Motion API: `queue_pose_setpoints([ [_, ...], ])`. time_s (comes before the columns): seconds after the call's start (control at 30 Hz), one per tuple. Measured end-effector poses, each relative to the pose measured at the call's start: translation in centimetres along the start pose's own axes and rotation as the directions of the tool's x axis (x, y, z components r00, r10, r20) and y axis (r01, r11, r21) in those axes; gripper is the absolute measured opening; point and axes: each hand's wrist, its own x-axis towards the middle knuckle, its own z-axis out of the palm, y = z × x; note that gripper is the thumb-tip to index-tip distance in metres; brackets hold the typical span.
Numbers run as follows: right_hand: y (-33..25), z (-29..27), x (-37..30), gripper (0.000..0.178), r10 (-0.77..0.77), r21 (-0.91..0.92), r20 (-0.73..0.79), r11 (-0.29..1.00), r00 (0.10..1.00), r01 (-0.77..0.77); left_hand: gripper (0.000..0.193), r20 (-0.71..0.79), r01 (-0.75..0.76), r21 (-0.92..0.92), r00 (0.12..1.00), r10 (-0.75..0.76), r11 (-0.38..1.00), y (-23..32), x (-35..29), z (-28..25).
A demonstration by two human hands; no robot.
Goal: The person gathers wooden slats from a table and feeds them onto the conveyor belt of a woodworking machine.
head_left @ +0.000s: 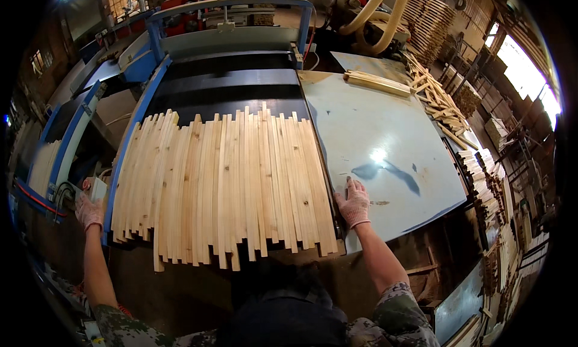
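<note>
A row of long, pale wooden strips (pixel 223 184) lies side by side on a dark conveyor belt (pixel 223 85), their near ends uneven and sticking out past its front edge. To their left, my left hand (pixel 90 212), in a pinkish knit glove, rests against a small control box (pixel 93 189) with a red button; its fingers look stretched and hold nothing visible. My right hand (pixel 354 204), gloved the same way, lies flat on a grey metal tabletop (pixel 397 136) just right of the strips, fingers apart.
A blue machine frame (pixel 232 4) spans the belt's far end. A small bundle of strips (pixel 378 82) lies on the tabletop's far edge. Beyond it is a loose pile of wood pieces (pixel 436 100). Another blue-framed conveyor (pixel 66 130) stands at left. Thick hoses (pixel 385 22) hang behind.
</note>
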Motion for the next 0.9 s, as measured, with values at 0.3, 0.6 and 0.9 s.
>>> queue_pose_setpoints([
  [0.3,-2.9,0.6,0.4,0.083,0.011,-0.006,-0.004,1.0,1.0,-0.011,0.079,-0.07,-0.171,-0.344,0.985,0.156,0.923,-2.1,-0.4,-0.1],
  [0.6,-1.5,0.1,-1.2,0.073,-0.02,0.022,-0.075,1.0,0.997,0.022,0.043,-0.085,0.082,-0.984,0.573,0.815,-0.16,8.9,-22.0,-5.3],
  [0.9,-3.8,-5.5,-12.0,0.049,-0.239,0.312,-0.061,0.918,0.969,0.246,0.037,0.074,0.329,-0.902,-0.52,0.851,0.28,20.6,-47.2,-1.1],
])
